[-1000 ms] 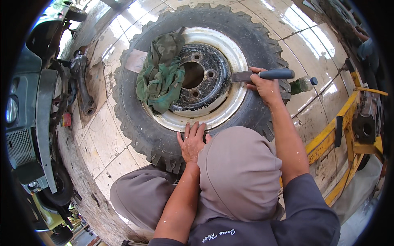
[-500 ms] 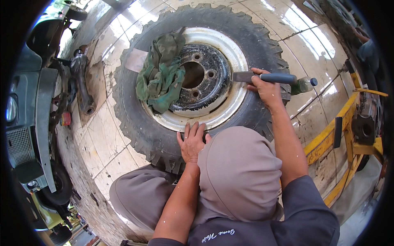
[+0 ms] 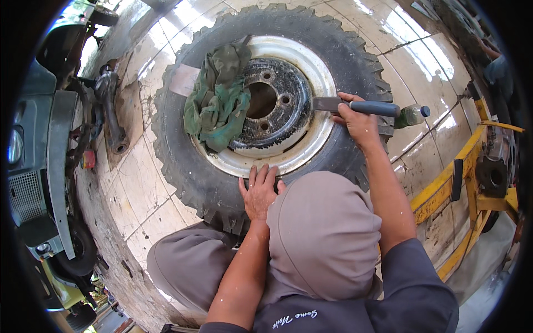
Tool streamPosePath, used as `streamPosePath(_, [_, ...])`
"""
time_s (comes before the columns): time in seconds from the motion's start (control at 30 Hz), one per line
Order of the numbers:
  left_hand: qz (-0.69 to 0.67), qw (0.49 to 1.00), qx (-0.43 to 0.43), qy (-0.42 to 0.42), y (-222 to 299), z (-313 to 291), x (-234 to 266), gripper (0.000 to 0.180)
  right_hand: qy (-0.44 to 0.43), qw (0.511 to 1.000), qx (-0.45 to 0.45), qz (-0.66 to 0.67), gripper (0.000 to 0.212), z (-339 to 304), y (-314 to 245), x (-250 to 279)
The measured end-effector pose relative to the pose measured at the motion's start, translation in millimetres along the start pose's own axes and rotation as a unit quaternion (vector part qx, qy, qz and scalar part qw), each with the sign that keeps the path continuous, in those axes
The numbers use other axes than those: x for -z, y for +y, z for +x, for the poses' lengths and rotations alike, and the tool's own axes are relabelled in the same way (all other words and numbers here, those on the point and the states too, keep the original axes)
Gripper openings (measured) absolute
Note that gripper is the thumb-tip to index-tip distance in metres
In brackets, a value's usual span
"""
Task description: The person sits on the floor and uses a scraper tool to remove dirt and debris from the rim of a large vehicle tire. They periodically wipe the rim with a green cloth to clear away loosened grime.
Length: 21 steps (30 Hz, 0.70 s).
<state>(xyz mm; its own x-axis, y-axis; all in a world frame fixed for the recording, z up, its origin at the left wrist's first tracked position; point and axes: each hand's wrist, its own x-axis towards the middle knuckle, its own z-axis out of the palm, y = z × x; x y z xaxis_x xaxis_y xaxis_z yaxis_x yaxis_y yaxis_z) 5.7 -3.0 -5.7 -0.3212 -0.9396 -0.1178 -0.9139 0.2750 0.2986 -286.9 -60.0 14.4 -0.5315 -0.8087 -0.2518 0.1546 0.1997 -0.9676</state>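
In the head view, a large knobbly tyre point(image 3: 266, 111) lies flat on the tiled floor point(image 3: 139, 188) and fills the upper middle of the frame; its pale metal rim point(image 3: 311, 144) faces up, with a dark, rusty hub point(image 3: 272, 105) and bolt holes at the centre. The right hand point(image 3: 358, 122), right of centre, has its grip closed around the dark handle of a flat-bladed tool point(image 3: 355, 105); the blade points left and its tip lies at the right side of the rim, near the seam between metal and rubber, which looks like the reason for holding it low and level. The left hand point(image 3: 260, 191), at the centre of the frame, lies flat and spread on the near edge of the tyre, holding nothing; judging by the straight forearm, it is pressing down to keep the wheel steady. A crumpled green rag point(image 3: 219, 102) is draped over the left part of the rim, out of the way of both hands. A small green bottle point(image 3: 412, 115) with a blue cap lies on the floor just beyond the tool's handle, at the tyre's right edge. A yellow metal frame point(image 3: 444, 188) runs down the right side; a grey vehicle front point(image 3: 39, 166) stands along the left edge. The person's capped head point(image 3: 322, 233) and knee point(image 3: 189, 266) fill the lower frame.
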Motion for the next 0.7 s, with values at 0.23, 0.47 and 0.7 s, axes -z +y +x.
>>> streamPosePath(0.23, [-0.004,1.0,0.008,-0.017,1,-4,3,0.048,0.001,1.0,0.008,0.016,0.041,-1,-7,1])
streamPosePath(0.47, [-0.007,1.0,0.012,-0.014,2,-4,3,0.048,0.01,1.0,0.011,-0.021,0.043,2,13,2])
streamPosePath(0.7, [-0.004,1.0,0.006,-0.009,1,0,2,0.049,-0.008,0.994,0.017,-0.105,0.042,1,11,1])
